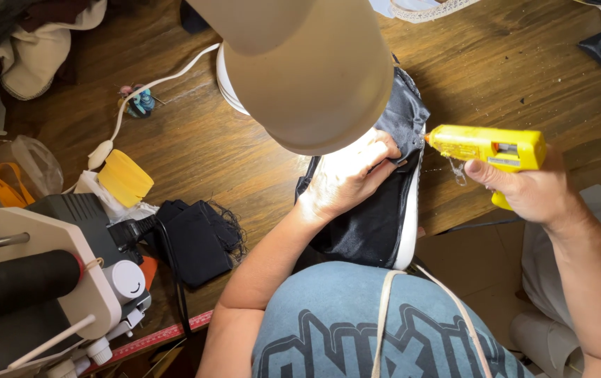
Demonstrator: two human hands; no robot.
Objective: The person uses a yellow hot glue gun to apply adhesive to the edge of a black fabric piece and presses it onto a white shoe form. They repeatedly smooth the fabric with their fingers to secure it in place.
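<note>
Lamp [300,70] glare, dim edges, sharp focus

I see black satin fabric [377,217] draped over the surface edge; yellow glue gun [486,148] horizontal, nozzle at its upper edge.
</note>
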